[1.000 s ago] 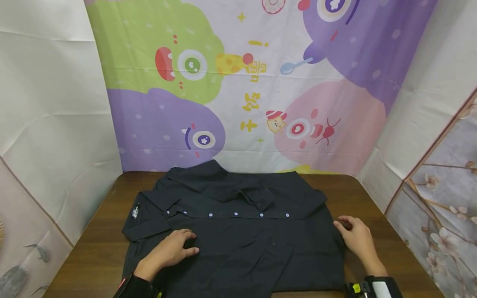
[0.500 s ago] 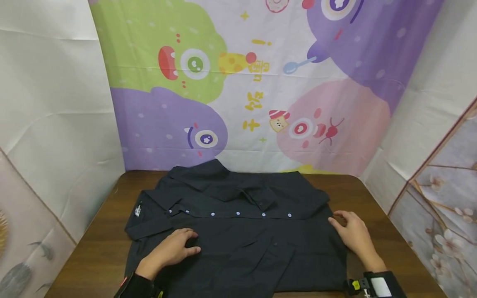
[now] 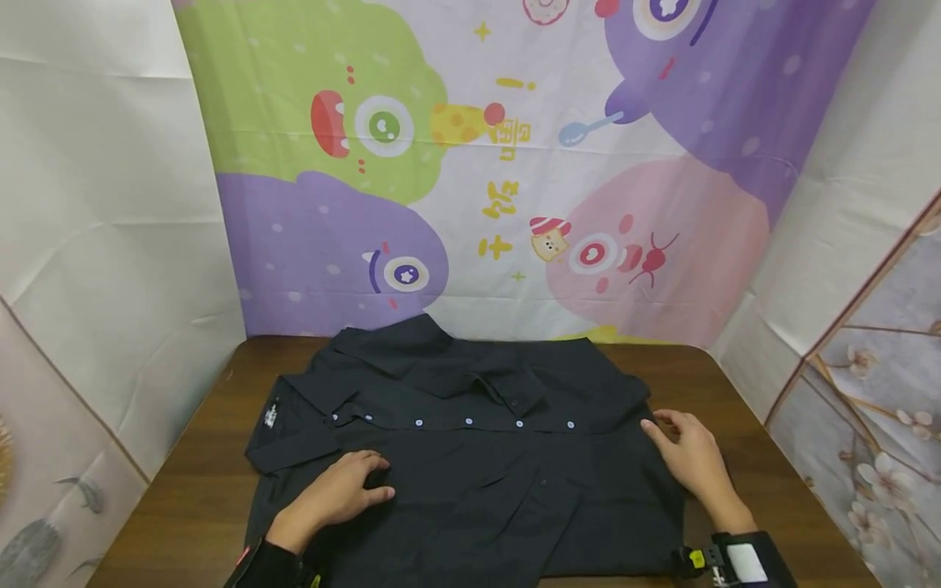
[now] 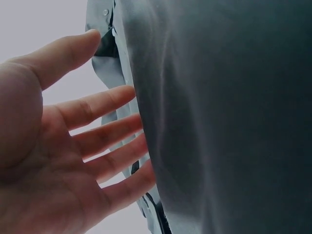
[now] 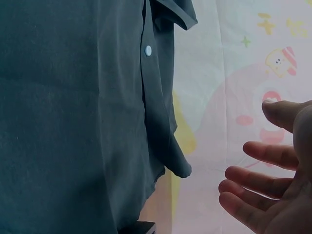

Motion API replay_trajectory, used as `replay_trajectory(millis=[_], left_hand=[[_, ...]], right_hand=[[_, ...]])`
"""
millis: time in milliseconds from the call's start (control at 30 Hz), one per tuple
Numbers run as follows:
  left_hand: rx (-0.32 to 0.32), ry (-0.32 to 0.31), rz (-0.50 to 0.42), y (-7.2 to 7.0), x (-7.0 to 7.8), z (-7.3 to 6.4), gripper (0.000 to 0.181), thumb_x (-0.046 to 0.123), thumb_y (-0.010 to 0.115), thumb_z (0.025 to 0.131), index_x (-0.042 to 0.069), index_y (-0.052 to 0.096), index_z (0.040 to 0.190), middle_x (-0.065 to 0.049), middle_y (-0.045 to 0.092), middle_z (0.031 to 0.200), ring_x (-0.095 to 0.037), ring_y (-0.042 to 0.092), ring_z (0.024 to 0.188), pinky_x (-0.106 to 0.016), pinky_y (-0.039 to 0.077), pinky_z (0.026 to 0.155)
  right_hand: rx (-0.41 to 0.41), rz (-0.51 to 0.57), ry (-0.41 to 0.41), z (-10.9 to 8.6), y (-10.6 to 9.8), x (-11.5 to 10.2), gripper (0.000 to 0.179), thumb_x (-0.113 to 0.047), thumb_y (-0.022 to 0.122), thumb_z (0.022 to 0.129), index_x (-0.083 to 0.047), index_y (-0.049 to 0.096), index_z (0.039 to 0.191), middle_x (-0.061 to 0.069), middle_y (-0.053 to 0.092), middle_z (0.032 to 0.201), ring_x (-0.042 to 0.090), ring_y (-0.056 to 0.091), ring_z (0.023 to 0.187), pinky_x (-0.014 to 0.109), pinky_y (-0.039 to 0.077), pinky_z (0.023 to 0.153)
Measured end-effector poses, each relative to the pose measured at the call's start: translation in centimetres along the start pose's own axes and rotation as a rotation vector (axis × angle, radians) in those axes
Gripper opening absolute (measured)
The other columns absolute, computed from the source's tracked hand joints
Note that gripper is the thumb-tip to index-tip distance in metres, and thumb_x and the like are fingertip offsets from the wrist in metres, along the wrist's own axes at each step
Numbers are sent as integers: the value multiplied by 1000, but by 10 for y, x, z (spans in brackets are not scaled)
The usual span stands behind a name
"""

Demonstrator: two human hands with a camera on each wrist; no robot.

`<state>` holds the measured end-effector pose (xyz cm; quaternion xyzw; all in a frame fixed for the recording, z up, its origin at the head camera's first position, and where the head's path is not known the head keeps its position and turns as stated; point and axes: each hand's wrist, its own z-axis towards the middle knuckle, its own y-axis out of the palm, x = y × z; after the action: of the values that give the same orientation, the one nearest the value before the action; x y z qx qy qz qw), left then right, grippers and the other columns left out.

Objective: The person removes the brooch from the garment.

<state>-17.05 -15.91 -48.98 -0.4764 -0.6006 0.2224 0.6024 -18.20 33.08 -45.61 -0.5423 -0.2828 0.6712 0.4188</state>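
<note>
A black button-up shirt [image 3: 485, 498] lies spread on the wooden table in the head view, its row of pale buttons running across. Its left short sleeve [image 3: 294, 425] is bent and shows a white label. My left hand [image 3: 338, 494] is over the left part of the shirt, fingers relaxed and holding nothing; whether the fingertips touch the cloth I cannot tell. At the shirt's right edge is my right hand [image 3: 691, 453], thumb and fingers apart. In the right wrist view a gap shows between these fingers [image 5: 256, 183] and the shirt [image 5: 73, 117].
Brown table [image 3: 184, 490] surface shows on both sides of the shirt. Behind it hangs a cartoon-printed cloth [image 3: 485, 302]. Pale curtains [image 3: 110, 204] close in the left, and a flower-patterned panel [image 3: 875, 408] stands at right. Both wrists wear black bands.
My right hand has moved slightly left and up, closer to the shirt's right edge. The left hand and the shirt stay put; the head view has shifted a little.
</note>
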Motion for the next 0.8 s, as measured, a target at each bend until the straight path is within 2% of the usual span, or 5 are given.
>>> replay_trajectory(millis=[467,800], left_hand=[[-3,-9,1,2,0,0,44,32,73,86,3,65,119,-19,58,132,-38,50,128,-55,38,108],[-6,-18,8,0,1,0,45,33,72,87,3,65,120,-19,57,133,-38,50,129,-56,37,108]], right_hand=[[-26,36,14,1,8,-11,51,-36,58,98,6,56,128,30,58,124,44,58,112,57,48,93],[-2,53,8,6,10,-17,51,-38,55,99,4,56,128,29,59,123,42,57,113,57,47,93]])
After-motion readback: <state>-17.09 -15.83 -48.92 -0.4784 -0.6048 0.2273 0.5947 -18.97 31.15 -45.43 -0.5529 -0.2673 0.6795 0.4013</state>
